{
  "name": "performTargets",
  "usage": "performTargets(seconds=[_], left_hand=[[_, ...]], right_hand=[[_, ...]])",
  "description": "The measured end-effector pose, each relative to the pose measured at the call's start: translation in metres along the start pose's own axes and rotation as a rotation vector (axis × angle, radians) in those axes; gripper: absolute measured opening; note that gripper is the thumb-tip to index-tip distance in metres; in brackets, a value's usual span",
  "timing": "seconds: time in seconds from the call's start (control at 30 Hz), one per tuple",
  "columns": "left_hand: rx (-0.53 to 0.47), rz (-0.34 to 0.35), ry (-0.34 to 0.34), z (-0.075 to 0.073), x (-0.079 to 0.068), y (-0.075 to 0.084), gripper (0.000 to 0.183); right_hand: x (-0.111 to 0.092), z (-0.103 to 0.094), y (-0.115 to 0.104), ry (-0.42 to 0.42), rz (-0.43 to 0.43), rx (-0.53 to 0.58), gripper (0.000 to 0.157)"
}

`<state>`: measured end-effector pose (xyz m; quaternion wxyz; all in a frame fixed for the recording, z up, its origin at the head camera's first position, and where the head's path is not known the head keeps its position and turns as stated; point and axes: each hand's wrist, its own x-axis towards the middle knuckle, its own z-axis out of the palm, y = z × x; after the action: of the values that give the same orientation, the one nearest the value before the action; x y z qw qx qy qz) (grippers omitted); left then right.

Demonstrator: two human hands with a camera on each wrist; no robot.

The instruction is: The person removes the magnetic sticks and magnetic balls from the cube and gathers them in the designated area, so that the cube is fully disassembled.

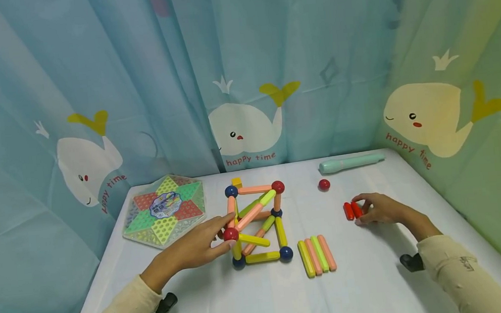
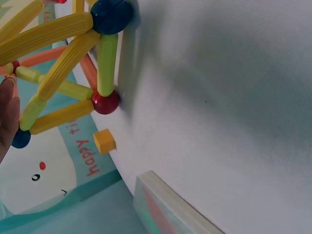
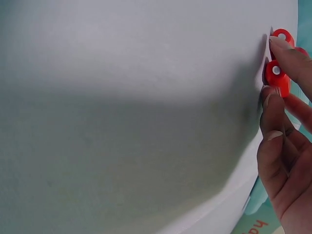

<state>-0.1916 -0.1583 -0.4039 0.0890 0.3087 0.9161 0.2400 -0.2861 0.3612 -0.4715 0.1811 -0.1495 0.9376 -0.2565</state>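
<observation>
A cube-like frame of magnetic sticks and balls [image 1: 263,257] stands on the table, its sticks yellow, green and pink, its balls red and blue. My left hand [image 1: 202,243] holds this frame at its near upper-left corner, thumb and fingers about a red ball [image 1: 230,235]. In the left wrist view only some fingertips [image 2: 7,114] show at the frame's edge. Two short red sticks [image 1: 348,211] lie side by side at the right. My right hand [image 1: 378,208] pinches the nearer one [image 3: 277,78] between thumb and fingers; white dots mark the sticks' ends.
Several loose sticks [image 1: 317,256] lie in a row right of the frame. Behind are a loose red ball [image 1: 324,185], a teal pen-like tool [image 1: 351,162] and a small yellow cube [image 1: 237,182]. A hexagonal game board [image 1: 138,228] lies left. A curtain [image 1: 159,85] encloses the table.
</observation>
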Motion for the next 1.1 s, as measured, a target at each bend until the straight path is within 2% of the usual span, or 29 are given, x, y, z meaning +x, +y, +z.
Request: performTargets(seconds=[0.17, 0.27, 0.37, 0.47, 0.63, 0.73, 0.9, 1.1], left_hand=[[0.001, -0.002, -0.003, -0.001, -0.001, 0.000, 0.068], [0.007, 0.014, 0.001, -0.001, -0.001, 0.000, 0.067], [0.010, 0.033, 0.007, -0.001, -0.001, 0.001, 0.067], [0.006, 0.040, 0.008, -0.001, -0.001, 0.000, 0.067], [0.010, 0.032, 0.012, -0.002, -0.002, 0.001, 0.067], [0.003, 0.028, 0.018, -0.003, -0.001, 0.002, 0.067], [-0.006, 0.030, 0.020, -0.001, -0.001, 0.001, 0.067], [0.003, 0.045, 0.036, 0.000, -0.002, 0.001, 0.068]], right_hand=[[-0.005, -0.001, -0.003, 0.012, -0.004, 0.009, 0.076], [-0.013, -0.009, -0.012, 0.038, -0.021, 0.027, 0.068], [-0.020, -0.017, -0.035, 0.111, -0.081, 0.045, 0.054], [-0.023, -0.013, -0.077, 0.163, -0.195, 0.052, 0.042], [-0.021, 0.023, -0.164, 0.077, -0.363, 0.079, 0.039], [-0.016, 0.050, -0.201, 0.024, -0.416, 0.113, 0.039], [-0.001, 0.088, -0.232, -0.008, -0.484, 0.187, 0.033], [0.013, 0.104, -0.248, 0.030, -0.542, 0.254, 0.032]])
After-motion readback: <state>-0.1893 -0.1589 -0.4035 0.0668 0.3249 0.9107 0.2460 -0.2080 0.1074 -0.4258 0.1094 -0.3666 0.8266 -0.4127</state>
